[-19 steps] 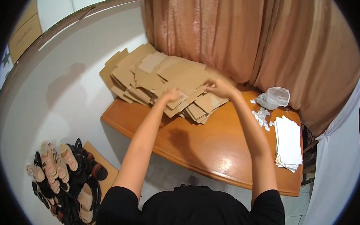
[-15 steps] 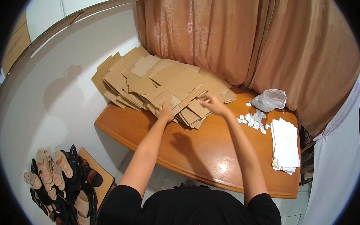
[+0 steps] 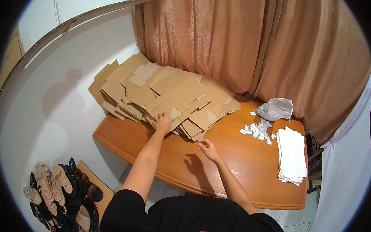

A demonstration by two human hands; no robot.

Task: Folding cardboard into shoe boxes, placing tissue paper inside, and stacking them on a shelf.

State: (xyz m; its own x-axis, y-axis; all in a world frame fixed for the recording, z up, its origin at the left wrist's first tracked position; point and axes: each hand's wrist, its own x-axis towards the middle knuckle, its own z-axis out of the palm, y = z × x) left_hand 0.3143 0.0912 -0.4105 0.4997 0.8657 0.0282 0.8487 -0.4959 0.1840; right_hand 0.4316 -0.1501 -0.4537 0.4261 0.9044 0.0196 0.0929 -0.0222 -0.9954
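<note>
Here, left hand [image 3: 162, 123]: flat, fingers spread, pressing the near edge of the cardboard pile [image 3: 165, 97].
Right hand [image 3: 208, 148]: just off the pile's near right corner, above the table [image 3: 232, 171]; fingers curled, whether they pinch anything I cannot tell.
Pile: far left of the table, against the curtain [image 3: 245, 44].
Right side: paper stack [image 3: 292, 154], white scraps [image 3: 258, 130], plastic bag [image 3: 275, 109].
Floor, near left: shoes [image 3: 60, 193].

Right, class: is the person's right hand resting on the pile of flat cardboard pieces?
No: the right hand hangs over bare wooden table, short of the cardboard pile, while only the left hand lies on it.
</note>
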